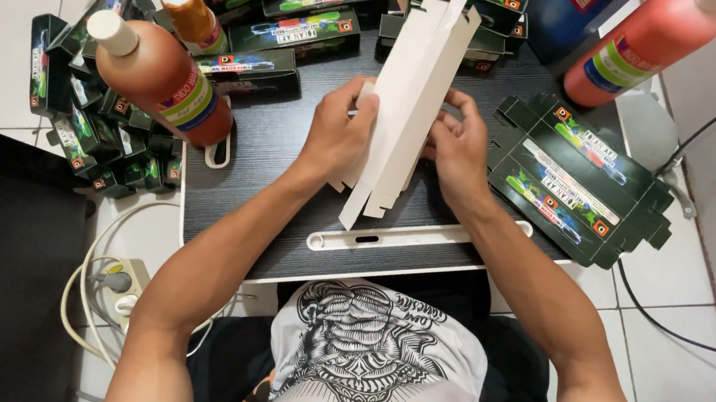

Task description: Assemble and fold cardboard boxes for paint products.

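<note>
Head view: long white carton blank, unfolded, plain inner side up, flaps notched at both ends, tilted diagonally over the middle of the dark wood-grain surface. Left hand grasps its left edge, fingers curled on it; right hand pinches the right edge, grip closed on the card. Just right: stack of flat dark green printed cartons, touching the surface edge. Left: brown sauce bottle with white cap, a smaller bottle behind it. Heap of folded green boxes spills off the left side, more along the top. Red bottle top right. White slotted strip lies near the front edge. Power strip on the floor.
</note>
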